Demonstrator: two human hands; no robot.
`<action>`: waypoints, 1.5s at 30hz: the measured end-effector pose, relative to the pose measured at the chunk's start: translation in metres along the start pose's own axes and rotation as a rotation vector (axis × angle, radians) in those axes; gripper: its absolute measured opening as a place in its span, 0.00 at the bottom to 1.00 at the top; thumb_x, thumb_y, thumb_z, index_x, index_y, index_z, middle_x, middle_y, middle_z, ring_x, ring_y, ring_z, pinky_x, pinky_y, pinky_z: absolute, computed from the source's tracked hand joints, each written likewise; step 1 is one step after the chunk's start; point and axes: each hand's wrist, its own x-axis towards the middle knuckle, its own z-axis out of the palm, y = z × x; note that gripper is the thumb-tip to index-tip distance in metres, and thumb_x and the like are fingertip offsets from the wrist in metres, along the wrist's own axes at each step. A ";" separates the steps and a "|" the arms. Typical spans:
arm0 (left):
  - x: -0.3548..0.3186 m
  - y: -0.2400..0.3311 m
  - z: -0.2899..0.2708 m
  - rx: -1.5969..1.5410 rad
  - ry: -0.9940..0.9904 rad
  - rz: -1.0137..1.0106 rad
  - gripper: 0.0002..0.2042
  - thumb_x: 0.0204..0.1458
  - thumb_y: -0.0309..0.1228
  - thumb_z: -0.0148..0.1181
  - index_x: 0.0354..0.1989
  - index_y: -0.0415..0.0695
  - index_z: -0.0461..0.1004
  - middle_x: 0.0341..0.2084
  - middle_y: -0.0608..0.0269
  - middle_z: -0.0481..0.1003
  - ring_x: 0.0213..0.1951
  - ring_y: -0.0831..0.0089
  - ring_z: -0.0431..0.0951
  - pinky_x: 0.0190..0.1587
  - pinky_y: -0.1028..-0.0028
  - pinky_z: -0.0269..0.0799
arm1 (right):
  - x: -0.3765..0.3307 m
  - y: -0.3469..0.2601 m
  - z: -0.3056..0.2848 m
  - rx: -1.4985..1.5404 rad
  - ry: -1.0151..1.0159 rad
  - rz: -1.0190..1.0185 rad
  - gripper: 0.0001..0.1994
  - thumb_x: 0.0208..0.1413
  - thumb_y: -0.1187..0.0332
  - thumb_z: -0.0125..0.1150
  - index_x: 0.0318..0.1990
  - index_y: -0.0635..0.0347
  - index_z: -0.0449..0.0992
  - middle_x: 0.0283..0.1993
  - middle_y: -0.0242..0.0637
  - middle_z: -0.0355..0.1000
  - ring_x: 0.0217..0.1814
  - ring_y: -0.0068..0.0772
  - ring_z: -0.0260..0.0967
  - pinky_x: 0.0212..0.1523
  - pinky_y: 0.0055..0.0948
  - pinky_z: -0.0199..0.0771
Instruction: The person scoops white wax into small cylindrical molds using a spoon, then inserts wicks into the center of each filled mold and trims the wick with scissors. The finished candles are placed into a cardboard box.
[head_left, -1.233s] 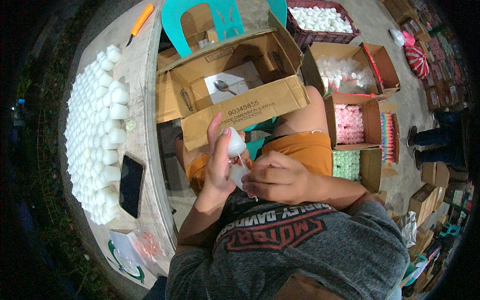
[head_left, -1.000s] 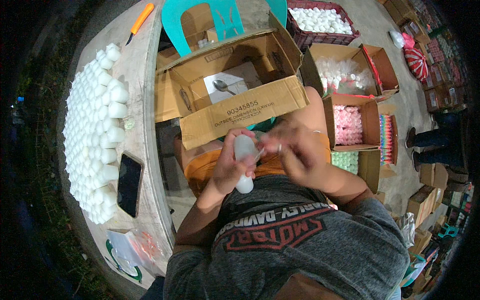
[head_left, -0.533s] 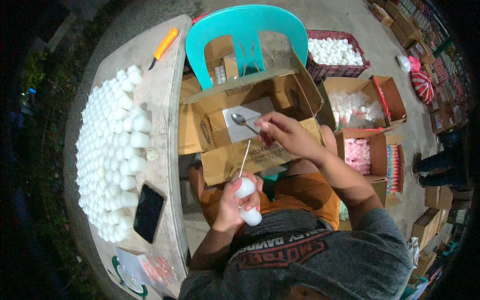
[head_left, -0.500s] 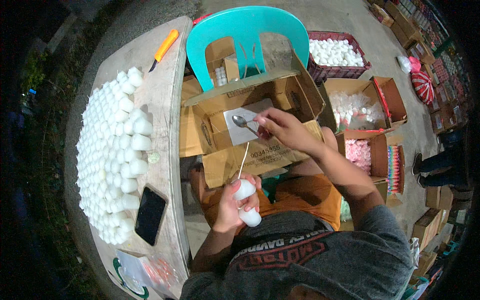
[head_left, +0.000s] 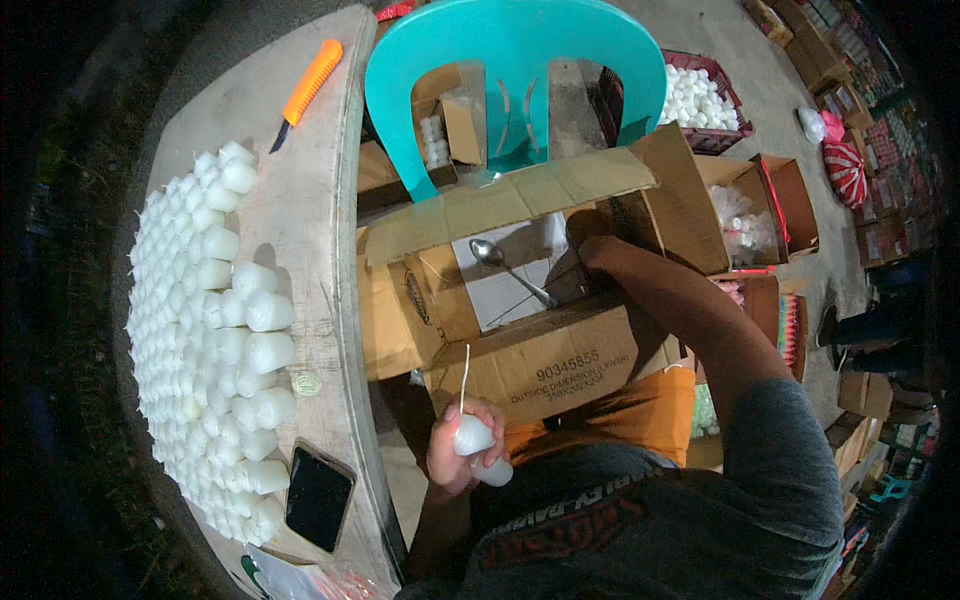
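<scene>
Below the cardboard box, two small, light, brittle-looking wax candles are gripped around their bodies by the left hand, whose fingers are closed on them clear of the thin wick, while the right hand reaches into the box, its fingers hidden.

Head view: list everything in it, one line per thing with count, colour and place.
candles: many, white, massed on the table's left part
table: one, pale wood, left
knife: one, orange handle, table's far end
phone: one, black, table's near end
chair: one, teal plastic, behind the box
open box: one, brown cardboard, centre
spoon: one, metal, inside the box
crate of candles: one, dark red, top right
left hand: holds white wicked candles
right hand: reaching into the box
</scene>
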 end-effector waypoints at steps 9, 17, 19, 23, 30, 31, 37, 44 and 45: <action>0.013 -0.003 -0.008 -0.012 -0.042 0.017 0.19 0.51 0.43 0.49 0.44 0.42 0.58 0.35 0.46 0.65 0.14 0.72 0.64 0.20 0.67 0.72 | -0.059 -0.046 -0.014 0.147 0.159 -0.075 0.12 0.51 0.67 0.53 0.42 0.60 0.76 0.45 0.45 0.73 0.47 0.44 0.71 0.43 0.40 0.72; 0.009 -0.003 0.010 -0.035 0.116 -0.025 0.21 0.55 0.44 0.43 0.48 0.40 0.62 0.40 0.54 0.66 0.19 0.76 0.62 0.24 0.72 0.67 | -0.048 -0.063 -0.025 0.119 0.312 0.031 0.13 0.52 0.66 0.52 0.44 0.58 0.75 0.46 0.43 0.72 0.47 0.42 0.71 0.42 0.39 0.72; 0.006 -0.003 0.016 -0.041 0.107 -0.004 0.24 0.56 0.49 0.36 0.47 0.41 0.63 0.39 0.56 0.66 0.17 0.78 0.60 0.23 0.72 0.65 | -0.048 -0.064 -0.027 0.117 0.368 0.065 0.13 0.53 0.66 0.52 0.44 0.58 0.75 0.46 0.43 0.72 0.47 0.42 0.71 0.42 0.39 0.72; 0.006 -0.004 0.020 -0.138 0.006 0.031 0.25 0.56 0.50 0.30 0.44 0.41 0.64 0.38 0.56 0.66 0.16 0.79 0.59 0.22 0.72 0.65 | -0.060 -0.043 -0.032 0.132 0.520 0.154 0.13 0.53 0.65 0.52 0.45 0.57 0.75 0.47 0.42 0.72 0.47 0.41 0.71 0.42 0.39 0.73; -0.005 -0.008 0.036 -0.045 -0.045 0.065 0.20 0.54 0.47 0.40 0.42 0.41 0.64 0.36 0.58 0.66 0.15 0.80 0.60 0.21 0.75 0.66 | -0.112 -0.048 -0.052 0.004 0.617 0.297 0.16 0.54 0.64 0.51 0.49 0.56 0.72 0.44 0.42 0.73 0.48 0.44 0.71 0.41 0.37 0.73; -0.006 -0.009 0.039 -0.012 -0.029 0.083 0.19 0.54 0.46 0.42 0.42 0.41 0.63 0.35 0.58 0.67 0.15 0.80 0.60 0.21 0.75 0.66 | -0.140 -0.053 -0.074 -0.122 0.426 0.227 0.16 0.54 0.64 0.51 0.49 0.56 0.72 0.42 0.40 0.74 0.48 0.45 0.71 0.40 0.36 0.73; -0.005 -0.011 0.046 0.232 -0.063 0.142 0.16 0.49 0.41 0.46 0.40 0.42 0.63 0.33 0.58 0.68 0.16 0.81 0.60 0.21 0.77 0.66 | -0.246 -0.050 -0.135 0.027 0.790 0.200 0.14 0.53 0.61 0.54 0.45 0.57 0.69 0.32 0.38 0.74 0.37 0.35 0.73 0.32 0.29 0.71; 0.011 0.002 0.065 0.350 0.002 0.266 0.25 0.47 0.41 0.47 0.54 0.44 0.58 0.31 0.60 0.69 0.16 0.81 0.61 0.19 0.79 0.65 | -0.356 -0.088 -0.095 1.564 0.253 -0.796 0.17 0.57 0.53 0.52 0.42 0.58 0.66 0.26 0.27 0.63 0.23 0.19 0.62 0.24 0.20 0.62; 0.016 0.005 0.067 0.346 -0.004 0.281 0.26 0.47 0.42 0.47 0.55 0.44 0.58 0.31 0.59 0.68 0.15 0.80 0.60 0.18 0.78 0.65 | -0.367 -0.101 -0.085 1.727 0.035 -0.862 0.17 0.57 0.53 0.52 0.42 0.58 0.66 0.26 0.25 0.61 0.23 0.19 0.61 0.25 0.19 0.61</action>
